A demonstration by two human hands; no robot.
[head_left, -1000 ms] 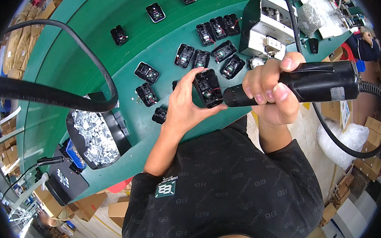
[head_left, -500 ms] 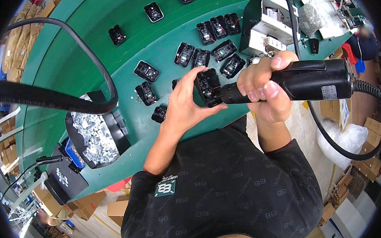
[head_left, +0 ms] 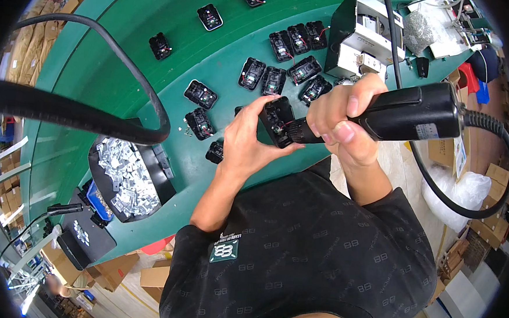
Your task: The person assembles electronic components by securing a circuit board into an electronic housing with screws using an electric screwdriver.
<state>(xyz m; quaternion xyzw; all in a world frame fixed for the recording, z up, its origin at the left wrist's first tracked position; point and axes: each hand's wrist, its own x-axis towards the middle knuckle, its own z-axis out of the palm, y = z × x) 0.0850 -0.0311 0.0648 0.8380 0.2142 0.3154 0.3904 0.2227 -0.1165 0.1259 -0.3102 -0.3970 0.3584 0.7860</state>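
My left hand (head_left: 248, 140) is closed round a black plastic housing (head_left: 277, 115), thumb at its lower edge and fingers at its upper edge. Small parts and a red wire show inside the housing. In my right hand (head_left: 350, 115) is a black electric screwdriver (head_left: 412, 113), held nearly level with its nose toward the housing. The nose reaches the housing's right side; its bit is hidden, so contact with a screw cannot be made out. Similar open housings with circuit boards lie just beyond, among them one housing (head_left: 251, 73) and another (head_left: 305, 70).
A black bin of metal plates (head_left: 126, 177) stands at the left, beside a blue tray (head_left: 99, 201) of small parts. A white-and-black machine (head_left: 367, 35) is at the back right. Thick black cable (head_left: 82, 116) arcs across the left. More housings (head_left: 209, 17) lie on the green far strip.
The screwdriver and my right hand have shifted slightly left and down. My left hand still holds the housing in nearly the same place. The bench scene has shifted slightly within the view.
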